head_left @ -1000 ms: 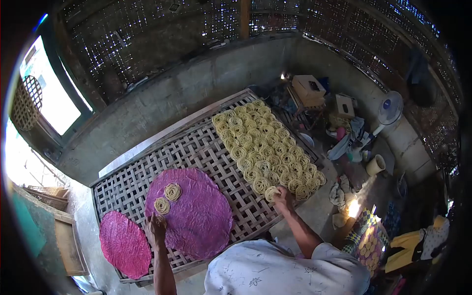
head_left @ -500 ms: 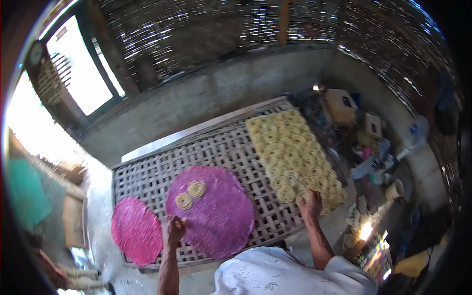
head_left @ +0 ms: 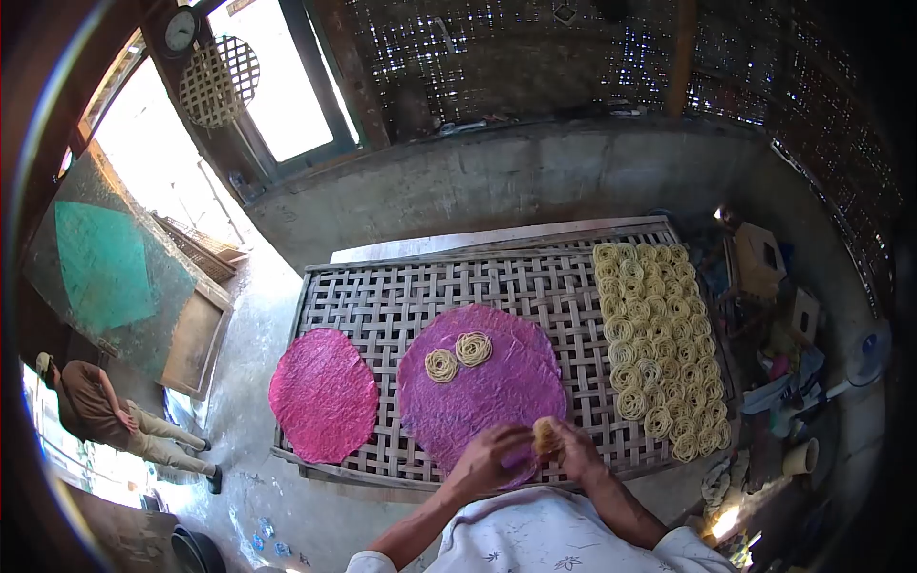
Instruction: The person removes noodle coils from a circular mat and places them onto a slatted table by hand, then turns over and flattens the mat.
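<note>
Over the front edge of the purple round sheet (head_left: 497,396), my right hand (head_left: 580,453) grips a tan noodle nest (head_left: 545,436), seen edge-on. Close by on its left is my left hand (head_left: 489,460), fingers stretched toward that nest and thumb apart; whether the fingertips touch it I cannot tell. Two pale coiled nests (head_left: 441,366) lie side by side on the purple sheet. Further right, many similar nests (head_left: 659,344) cover the end of the woven slatted rack (head_left: 458,282) in close rows.
A pink round sheet (head_left: 323,396) lies on the rack's left end. Behind runs a low concrete wall (head_left: 458,191). Boxes (head_left: 759,256), a fan (head_left: 867,355) and clutter stand at the right. Another person (head_left: 91,406) stands at far left, beyond the floor.
My hands have come together over the purple sheet; the right has left the rows of nests, bringing a nest. The left has moved right. The view has turned, showing the other person more fully.
</note>
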### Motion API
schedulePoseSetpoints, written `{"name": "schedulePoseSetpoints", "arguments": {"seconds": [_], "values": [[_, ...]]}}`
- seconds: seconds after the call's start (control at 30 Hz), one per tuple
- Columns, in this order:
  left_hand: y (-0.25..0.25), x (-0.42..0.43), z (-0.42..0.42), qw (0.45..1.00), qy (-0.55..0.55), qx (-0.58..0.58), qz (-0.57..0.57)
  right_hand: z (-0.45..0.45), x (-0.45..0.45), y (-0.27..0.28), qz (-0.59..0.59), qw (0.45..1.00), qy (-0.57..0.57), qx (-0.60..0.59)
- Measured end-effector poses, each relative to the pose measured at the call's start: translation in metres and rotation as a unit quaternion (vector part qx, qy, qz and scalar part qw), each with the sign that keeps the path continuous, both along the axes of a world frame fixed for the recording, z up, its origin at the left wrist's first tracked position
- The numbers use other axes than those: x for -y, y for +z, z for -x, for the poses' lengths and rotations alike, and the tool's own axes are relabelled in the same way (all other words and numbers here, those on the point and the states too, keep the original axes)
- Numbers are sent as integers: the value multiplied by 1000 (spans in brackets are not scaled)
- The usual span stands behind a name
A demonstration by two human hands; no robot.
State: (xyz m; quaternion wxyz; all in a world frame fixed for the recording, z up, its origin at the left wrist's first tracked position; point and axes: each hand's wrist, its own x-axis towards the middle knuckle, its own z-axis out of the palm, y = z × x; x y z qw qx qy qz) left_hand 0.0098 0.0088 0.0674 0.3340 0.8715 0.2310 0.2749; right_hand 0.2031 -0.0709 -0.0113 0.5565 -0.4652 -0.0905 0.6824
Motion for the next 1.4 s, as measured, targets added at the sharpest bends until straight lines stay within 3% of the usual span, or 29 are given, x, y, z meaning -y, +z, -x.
{"name": "schedulePoseSetpoints", "arguments": {"seconds": [0.07, 0.13, 0.2, 0.23, 0.27, 0.3, 0.37, 0.43, 0.57, 0.8, 0.83, 0.93, 0.97, 1.0, 1.03, 1.1, 1.13, 1.17, 1.2, 1.23, 1.27, 1.3, 1.37, 1.4], "values": [[-48, -32, 9, 994, 100, 36, 30, -19, 1, 12, 15, 998, -35, 55], [-66, -68, 19, 969, 244, -15, -23, -36, 7, 4, 6, 987, -78, 137], [-95, -109, 30, 957, 281, 34, -70, -49, 21, -17, 5, 968, -137, 209], [-95, -117, 33, 947, 307, -16, -94, -54, 26, -29, 32, 941, -155, 299], [-110, -128, 36, 934, 324, -78, -128, -69, 37, -70, 16, 878, -129, 461], [-135, -141, 45, 920, 316, -111, -203, -73, 47, -67, 7, 850, -142, 507], [-135, -145, 47, 933, 293, -122, -171, -83, 59, -58, 31, 802, -143, 579], [-133, -150, 46, 930, 292, -144, -172, -92, 67, -60, 93, 766, -122, 624], [-129, -157, 47, 924, 281, -184, -182, -108, 76, -69, 115, 746, -169, 634], [-130, -179, 48, 917, 291, -197, -187, -122, 75, -36, 168, 612, -98, 767], [-133, -188, 51, 921, 306, -159, -181, -120, 76, -26, 178, 596, -106, 775], [-132, -196, 55, 922, 382, 54, 34, -117, 77, -8, 190, 564, -139, 792], [-128, -197, 63, 890, 454, -51, -10, -117, 79, -7, 179, 563, -156, 792], [-90, -180, 55, 881, 465, 16, 84, -116, 78, -9, 166, 564, -171, 791], [-90, -178, 60, 888, 444, 71, 94, -115, 77, -15, 169, 590, -159, 773], [-88, -172, 65, 879, 434, 156, 121, -100, 68, -20, 146, 679, -121, 709], [-85, -157, 53, 844, 439, 230, 204, -90, 61, -16, 134, 720, -101, 673], [-82, -141, 41, 792, 446, 310, 278, -72, 52, 2, 101, 802, -82, 583], [-96, -125, 37, 803, 381, 349, 298, -56, 41, 1, 48, 865, -61, 495], [-70, -92, 20, 850, 304, 303, 305, -41, 33, -2, -2, 915, -41, 401], [-63, -71, 3, 827, 246, 318, 394, -28, 25, -2, -50, 952, -21, 302], [-76, -55, -4, 862, 231, 233, 387, -15, 15, 12, -59, 973, -17, 221], [-59, -21, -25, 817, 52, 211, 535, 2, 6, 45, -71, 996, -14, 56], [-51, -20, -29, 838, 67, 179, 512, -2, 9, 25, -57, 997, 7, 49]]}}
